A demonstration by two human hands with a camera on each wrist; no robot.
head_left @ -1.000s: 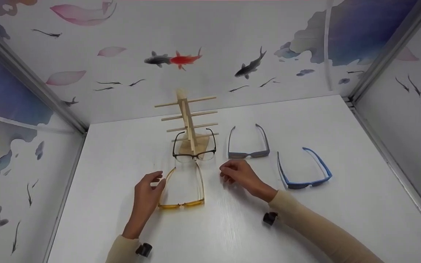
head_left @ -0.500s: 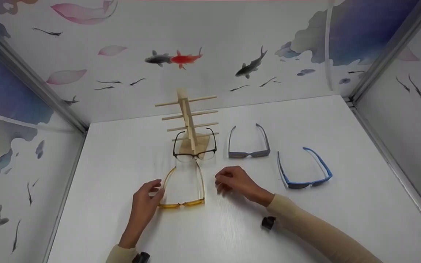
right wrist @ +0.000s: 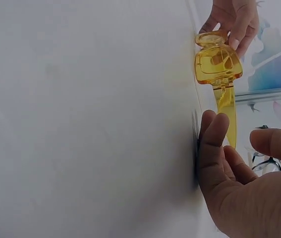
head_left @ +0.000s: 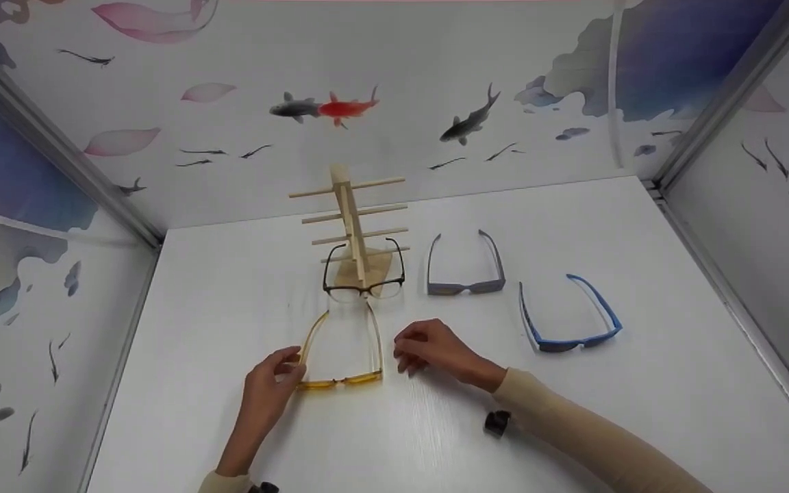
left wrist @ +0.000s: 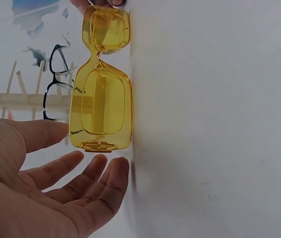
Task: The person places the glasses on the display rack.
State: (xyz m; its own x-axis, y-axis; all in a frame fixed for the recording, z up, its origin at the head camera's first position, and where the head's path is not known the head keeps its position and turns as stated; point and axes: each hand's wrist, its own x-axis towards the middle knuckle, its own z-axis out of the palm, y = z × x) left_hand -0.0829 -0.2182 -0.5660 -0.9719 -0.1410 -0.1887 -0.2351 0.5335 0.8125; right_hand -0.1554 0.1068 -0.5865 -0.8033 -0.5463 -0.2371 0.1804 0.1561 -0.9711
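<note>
A pair of clear yellow glasses point(head_left: 361, 378) stands on the white table, arms unfolded toward the back. My left hand point(head_left: 264, 392) is at the left hinge, thumb and fingers spread around that corner. In the left wrist view, the near yellow lens point(left wrist: 103, 101) sits just past the left thumb and fingertips, with a small gap below the hinge. My right hand point(head_left: 439, 350) hovers low beside the right arm of the glasses, fingers loosely bent and holding nothing. In the right wrist view, the yellow arm point(right wrist: 226, 111) passes behind the right fingertips.
Behind the yellow glasses, a wooden display stand point(head_left: 348, 216) with several rungs bears black-framed glasses point(head_left: 387, 290) at its lowest rung. Grey sunglasses point(head_left: 487, 287) and blue sunglasses point(head_left: 559, 346) lie unfolded to the right. Printed walls enclose the table at the back and sides.
Both hands have moved toward the front edge along the yellow glasses. The right hand has also come left, nearer their right arm. The glasses have stayed in place.
</note>
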